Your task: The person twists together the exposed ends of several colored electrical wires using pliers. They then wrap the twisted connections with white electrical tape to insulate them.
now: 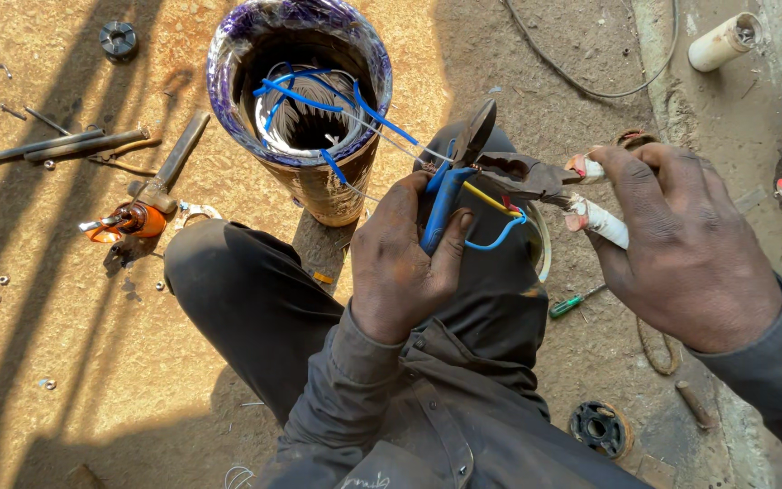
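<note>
My left hand [402, 258] grips a bundle of blue sleeved wires [441, 208] that run up from the open top of an upright motor stator [300, 100] full of copper winding. My right hand [681, 249] holds a pair of pliers [518, 172] by white-taped handles, its jaws up against the wires just above my left thumb. A yellow wire and a thin blue wire loop [500, 237] hang between the two hands. My knees in dark trousers sit under both hands.
On the dirt floor at left lie a hammer [160, 181], metal rods [56, 145], a nut [118, 39] and small washers. A green screwdriver [575, 302], a round bearing part [599, 427], a white pipe piece [724, 41] and a loose cable lie to the right.
</note>
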